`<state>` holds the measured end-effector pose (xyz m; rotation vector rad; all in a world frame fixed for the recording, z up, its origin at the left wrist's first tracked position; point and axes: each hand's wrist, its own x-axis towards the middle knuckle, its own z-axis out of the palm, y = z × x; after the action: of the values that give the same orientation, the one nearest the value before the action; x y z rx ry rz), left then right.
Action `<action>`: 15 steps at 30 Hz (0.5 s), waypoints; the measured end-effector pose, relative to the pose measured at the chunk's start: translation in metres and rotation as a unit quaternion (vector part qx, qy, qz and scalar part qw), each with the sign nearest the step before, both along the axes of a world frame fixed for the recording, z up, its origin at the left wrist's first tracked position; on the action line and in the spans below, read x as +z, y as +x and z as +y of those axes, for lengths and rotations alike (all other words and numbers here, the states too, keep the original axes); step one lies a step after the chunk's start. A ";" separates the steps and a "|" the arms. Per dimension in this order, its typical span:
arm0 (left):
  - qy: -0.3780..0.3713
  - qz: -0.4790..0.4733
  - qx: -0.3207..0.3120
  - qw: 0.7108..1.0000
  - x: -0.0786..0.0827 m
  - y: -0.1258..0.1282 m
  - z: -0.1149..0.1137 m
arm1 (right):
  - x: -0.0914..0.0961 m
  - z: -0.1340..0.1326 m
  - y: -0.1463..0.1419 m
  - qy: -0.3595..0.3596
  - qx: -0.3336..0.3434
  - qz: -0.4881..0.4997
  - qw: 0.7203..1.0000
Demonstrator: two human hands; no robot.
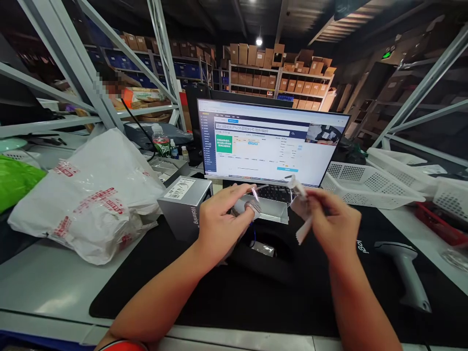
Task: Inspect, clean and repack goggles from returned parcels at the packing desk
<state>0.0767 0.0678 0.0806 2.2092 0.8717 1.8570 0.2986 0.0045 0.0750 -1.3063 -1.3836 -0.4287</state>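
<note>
My left hand (223, 214) is closed, thumb and fingers pinching a crinkled, shiny, clear-looking piece (252, 207) whose kind I cannot make out. My right hand (334, 219) pinches a whitish strip of film (303, 226) with a zigzag end, hanging down from the fingertips. Between the hands, a shallow open box tray (276, 211) sits in front of the keyboard (280, 192). Below it, a small shiny packet (263, 249) rests on the black desk mat (278, 302). Beside my left hand stands a grey box (179, 209) with a white label on top.
A monitor (263, 141) stands behind the hands. At left lies a white plastic bag (95, 195) with red print; bottles (161, 141) stand behind it. At right are a barcode scanner (405, 268), a white perforated basket (369, 183) and a red tray (438, 222).
</note>
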 end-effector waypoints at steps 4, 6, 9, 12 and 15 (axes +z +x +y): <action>0.005 -0.016 0.000 1.000 0.001 0.000 -0.002 | 0.000 0.005 0.018 -0.033 0.059 0.307 0.949; -0.004 -0.019 -0.002 1.000 0.000 0.002 -0.003 | -0.003 0.012 0.016 -0.059 0.141 0.390 0.908; -0.004 -0.022 -0.003 1.000 -0.003 0.005 -0.004 | -0.007 0.020 -0.004 -0.109 0.277 0.466 0.833; -0.003 -0.016 -0.009 1.000 -0.006 0.008 -0.004 | -0.009 0.017 -0.036 -0.138 0.372 0.504 0.767; -0.027 -0.020 -0.018 0.999 -0.008 0.007 -0.004 | -0.013 0.007 -0.067 -0.144 0.433 0.483 0.747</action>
<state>0.0837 0.0642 0.0722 2.1348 0.8598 1.8318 0.2319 0.0110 0.0617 -0.7325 -0.9656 1.0231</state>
